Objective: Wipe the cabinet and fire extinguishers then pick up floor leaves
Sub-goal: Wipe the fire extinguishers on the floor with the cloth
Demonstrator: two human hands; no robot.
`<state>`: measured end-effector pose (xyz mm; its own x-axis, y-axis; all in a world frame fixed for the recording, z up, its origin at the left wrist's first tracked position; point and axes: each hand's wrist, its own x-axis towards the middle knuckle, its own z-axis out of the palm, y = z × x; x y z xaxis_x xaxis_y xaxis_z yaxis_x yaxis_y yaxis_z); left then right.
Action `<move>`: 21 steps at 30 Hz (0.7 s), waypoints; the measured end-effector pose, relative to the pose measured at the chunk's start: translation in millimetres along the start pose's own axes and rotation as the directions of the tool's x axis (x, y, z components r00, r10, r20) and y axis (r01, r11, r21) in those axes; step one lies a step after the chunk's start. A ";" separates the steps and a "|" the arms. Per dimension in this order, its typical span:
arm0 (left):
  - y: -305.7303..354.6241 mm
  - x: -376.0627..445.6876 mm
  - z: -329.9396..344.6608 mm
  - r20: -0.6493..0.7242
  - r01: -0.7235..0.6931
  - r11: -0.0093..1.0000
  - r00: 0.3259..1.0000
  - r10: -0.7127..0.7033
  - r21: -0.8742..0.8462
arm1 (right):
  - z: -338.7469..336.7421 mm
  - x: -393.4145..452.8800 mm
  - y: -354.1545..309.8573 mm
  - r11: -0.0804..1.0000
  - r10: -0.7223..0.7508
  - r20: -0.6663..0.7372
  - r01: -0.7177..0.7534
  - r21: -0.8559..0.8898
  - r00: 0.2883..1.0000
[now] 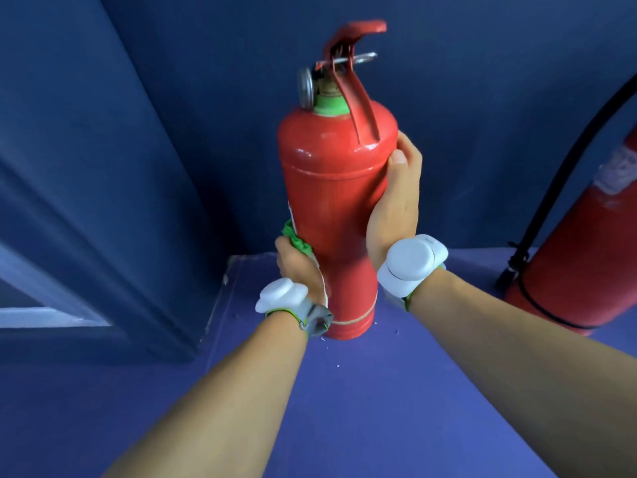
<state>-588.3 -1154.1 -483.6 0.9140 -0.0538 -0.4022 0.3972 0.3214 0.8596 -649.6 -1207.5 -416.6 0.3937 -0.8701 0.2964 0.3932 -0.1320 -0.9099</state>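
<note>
A red fire extinguisher [332, 201] stands upright on a blue floor, with a red lever handle, a metal pin and a round gauge at its top. My left hand [297, 262] presses a crumpled green cloth [295, 238] against the cylinder's lower left side. My right hand [396, 201] wraps the upper right side of the cylinder, thumb on the front. Both wrists carry white devices on straps.
A second, larger red fire extinguisher [582, 257] with a black hose leans at the right edge. Blue walls [206, 98] close the corner behind. A blue cabinet side [86, 236] rises at the left. Small white specks lie on the floor [344, 408] near the base.
</note>
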 end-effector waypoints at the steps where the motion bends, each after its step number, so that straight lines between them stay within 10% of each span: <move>1: 9.8 -0.5 3.9 -0.005 0.032 0.989 0.999 -0.033 -0.146 | -1.5 -0.2 0.0 0.999 0.029 -0.010 -0.030 -0.017 1.000; 16: 117.9 -39.9 24.2 0.206 -0.159 0.986 0.964 0.167 -0.052 | 12.2 8.5 -33.9 0.967 0.241 -0.171 -0.251 -0.041 0.955; 21: 147.9 -40.2 21.1 0.190 -0.178 0.984 0.965 0.181 -0.032 | 7.2 14.6 -53.4 0.960 0.250 -0.001 -0.248 0.126 0.968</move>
<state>-564.6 -1124.3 -333.7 0.9696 -0.1733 -0.1728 0.2252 0.3555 0.9071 -658.9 -1209.7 -361.6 0.4789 -0.8759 0.0588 0.3848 0.1492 -0.9108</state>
